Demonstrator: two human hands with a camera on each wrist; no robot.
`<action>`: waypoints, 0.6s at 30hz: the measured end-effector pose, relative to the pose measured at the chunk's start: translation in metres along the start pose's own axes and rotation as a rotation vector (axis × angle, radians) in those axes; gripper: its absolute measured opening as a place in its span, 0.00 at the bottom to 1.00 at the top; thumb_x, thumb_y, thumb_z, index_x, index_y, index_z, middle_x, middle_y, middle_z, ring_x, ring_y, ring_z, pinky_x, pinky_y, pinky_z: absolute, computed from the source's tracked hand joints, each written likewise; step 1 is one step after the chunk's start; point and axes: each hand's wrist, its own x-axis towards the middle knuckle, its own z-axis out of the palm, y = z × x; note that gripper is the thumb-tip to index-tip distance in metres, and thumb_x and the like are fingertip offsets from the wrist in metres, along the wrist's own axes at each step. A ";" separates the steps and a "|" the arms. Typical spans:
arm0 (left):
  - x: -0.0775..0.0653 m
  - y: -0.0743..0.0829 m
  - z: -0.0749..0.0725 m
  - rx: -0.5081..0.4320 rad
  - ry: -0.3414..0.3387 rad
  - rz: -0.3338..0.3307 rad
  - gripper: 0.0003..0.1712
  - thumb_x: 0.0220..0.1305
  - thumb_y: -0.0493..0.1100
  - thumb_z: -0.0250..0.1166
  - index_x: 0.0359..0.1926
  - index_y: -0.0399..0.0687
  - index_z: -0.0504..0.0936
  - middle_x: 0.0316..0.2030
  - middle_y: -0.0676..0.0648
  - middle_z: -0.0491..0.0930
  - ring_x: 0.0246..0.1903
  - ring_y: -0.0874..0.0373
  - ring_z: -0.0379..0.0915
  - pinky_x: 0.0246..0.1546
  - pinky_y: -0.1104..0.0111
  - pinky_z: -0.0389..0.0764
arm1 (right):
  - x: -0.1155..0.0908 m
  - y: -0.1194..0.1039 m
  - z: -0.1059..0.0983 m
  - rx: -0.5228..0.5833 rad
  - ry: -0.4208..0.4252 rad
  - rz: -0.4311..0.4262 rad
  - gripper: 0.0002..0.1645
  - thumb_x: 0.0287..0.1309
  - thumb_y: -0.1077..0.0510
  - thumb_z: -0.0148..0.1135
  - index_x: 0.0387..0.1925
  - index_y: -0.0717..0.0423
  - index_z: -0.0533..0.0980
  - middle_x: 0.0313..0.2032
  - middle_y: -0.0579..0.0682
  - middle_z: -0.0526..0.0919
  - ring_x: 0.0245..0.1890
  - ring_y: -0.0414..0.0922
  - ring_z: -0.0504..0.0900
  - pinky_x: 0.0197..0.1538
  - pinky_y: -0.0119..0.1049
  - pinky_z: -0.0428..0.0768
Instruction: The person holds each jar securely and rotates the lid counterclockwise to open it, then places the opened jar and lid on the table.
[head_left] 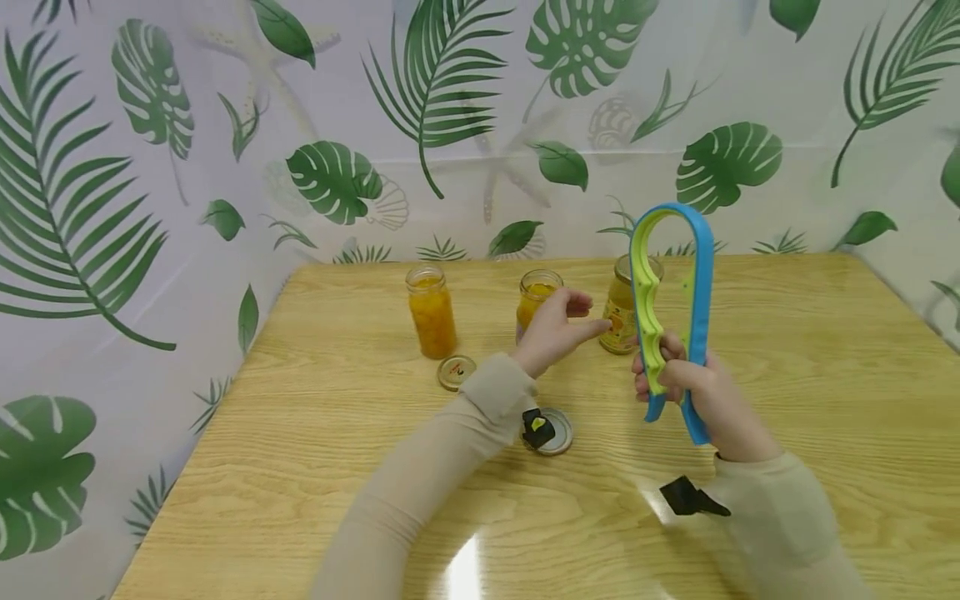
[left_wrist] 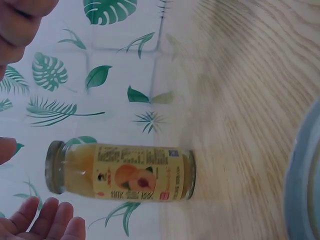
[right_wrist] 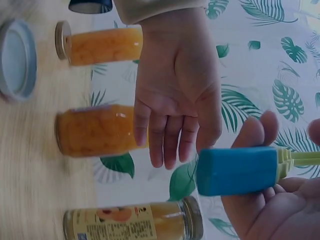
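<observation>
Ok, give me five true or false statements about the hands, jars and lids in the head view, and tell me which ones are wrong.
1. The right hand holds a blue and green tool. True.
2. The left hand holds nothing. True.
3. The rightmost jar has no lid. False: the rightmost jar is capped.
4. The leftmost jar lies on its side. False: the leftmost jar stands upright.
5. Two loose lids lie on the table. True.
</observation>
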 end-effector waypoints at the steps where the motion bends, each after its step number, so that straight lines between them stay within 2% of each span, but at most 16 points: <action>1: 0.002 0.001 0.004 0.011 -0.004 -0.005 0.29 0.54 0.49 0.64 0.53 0.42 0.68 0.51 0.47 0.71 0.53 0.55 0.66 0.47 0.72 0.69 | -0.001 -0.001 -0.002 -0.026 0.014 0.007 0.19 0.52 0.70 0.37 0.48 0.67 0.61 0.35 0.58 0.69 0.29 0.47 0.74 0.35 0.40 0.75; 5: 0.012 0.000 0.021 0.054 -0.011 -0.015 0.32 0.54 0.50 0.64 0.56 0.41 0.65 0.54 0.44 0.68 0.55 0.54 0.63 0.50 0.71 0.67 | -0.002 -0.004 -0.007 -0.149 0.065 0.043 0.20 0.54 0.68 0.39 0.50 0.70 0.59 0.35 0.57 0.69 0.30 0.48 0.74 0.36 0.39 0.75; 8: 0.020 -0.003 0.033 0.110 0.009 -0.011 0.33 0.53 0.50 0.65 0.56 0.40 0.64 0.55 0.43 0.67 0.55 0.52 0.63 0.50 0.71 0.67 | -0.002 -0.006 -0.009 -0.199 0.096 0.078 0.20 0.56 0.67 0.39 0.51 0.70 0.59 0.35 0.57 0.69 0.31 0.49 0.74 0.36 0.40 0.75; 12: 0.029 -0.004 0.045 0.162 0.051 0.005 0.37 0.51 0.49 0.66 0.58 0.39 0.61 0.55 0.42 0.64 0.53 0.54 0.63 0.50 0.71 0.67 | -0.002 -0.007 -0.013 -0.217 0.124 0.106 0.20 0.56 0.66 0.39 0.51 0.70 0.59 0.36 0.58 0.70 0.31 0.49 0.75 0.36 0.41 0.75; 18: 0.041 -0.001 0.060 0.145 0.117 0.008 0.44 0.49 0.47 0.68 0.62 0.39 0.55 0.54 0.42 0.61 0.51 0.54 0.63 0.50 0.72 0.66 | -0.004 -0.008 -0.022 -0.221 0.148 0.123 0.24 0.56 0.65 0.39 0.55 0.71 0.58 0.36 0.57 0.70 0.31 0.47 0.74 0.38 0.40 0.75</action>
